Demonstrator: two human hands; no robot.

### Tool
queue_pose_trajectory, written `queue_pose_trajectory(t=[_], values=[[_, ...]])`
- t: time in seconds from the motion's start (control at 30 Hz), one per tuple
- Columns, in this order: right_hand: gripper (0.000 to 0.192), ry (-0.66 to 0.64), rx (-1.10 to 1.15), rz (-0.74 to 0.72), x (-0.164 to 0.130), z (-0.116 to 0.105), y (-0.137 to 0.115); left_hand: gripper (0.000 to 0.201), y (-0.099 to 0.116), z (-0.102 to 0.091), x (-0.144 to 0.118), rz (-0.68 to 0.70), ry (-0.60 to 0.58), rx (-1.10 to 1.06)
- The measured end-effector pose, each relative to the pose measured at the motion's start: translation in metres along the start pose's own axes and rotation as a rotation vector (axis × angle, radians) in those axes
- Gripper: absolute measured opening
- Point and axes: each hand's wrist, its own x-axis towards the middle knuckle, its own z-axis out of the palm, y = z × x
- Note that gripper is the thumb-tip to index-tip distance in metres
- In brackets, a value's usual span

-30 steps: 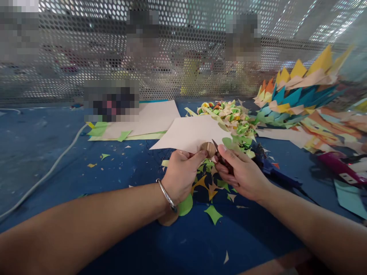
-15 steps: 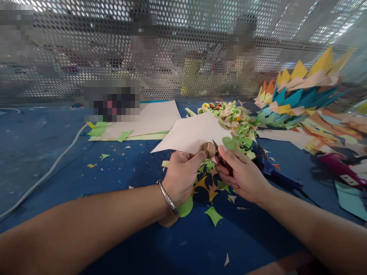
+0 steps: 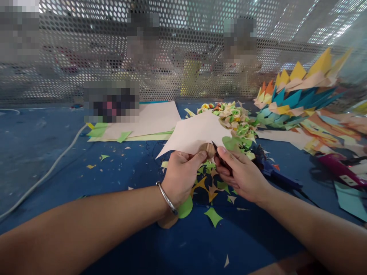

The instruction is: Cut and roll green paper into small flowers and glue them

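Note:
My left hand (image 3: 185, 173) is closed on the near edge of a pale pink sheet of paper (image 3: 195, 128). Its thumb presses a small round brown disc (image 3: 208, 150) against the sheet. Dark scissors (image 3: 220, 156) are in my closed right hand (image 3: 241, 172), their pointed tip beside the disc and the paper's edge. Fingers hide most of the scissors' handles. Curved notches mark the sheet's right side. Below both hands lie green, orange and pink paper scraps (image 3: 213, 217), and a green paper circle (image 3: 185, 207) shows beside my left wrist.
Behind the sheet is a heap of small folded paper pieces (image 3: 236, 118). Large paper sheets (image 3: 151, 118) lie back left, near a white cable (image 3: 61, 156). On the right are a spiky paper construction (image 3: 304, 91), a blue corded tool (image 3: 279, 175) and a magenta power strip (image 3: 341, 170).
The paper sheet has turned slightly, its left corner shifting right and down. Both hands stay nearly in place, with the scissors still beside the brown disc.

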Motion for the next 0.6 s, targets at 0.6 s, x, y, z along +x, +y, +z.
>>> queue_pose_trajectory(t=[0.6], values=[[0.053,0.009,-0.049,0.003,0.002,-0.004,0.001,0.028,0.008,-0.016,0.014,0.085,-0.056,0.525]])
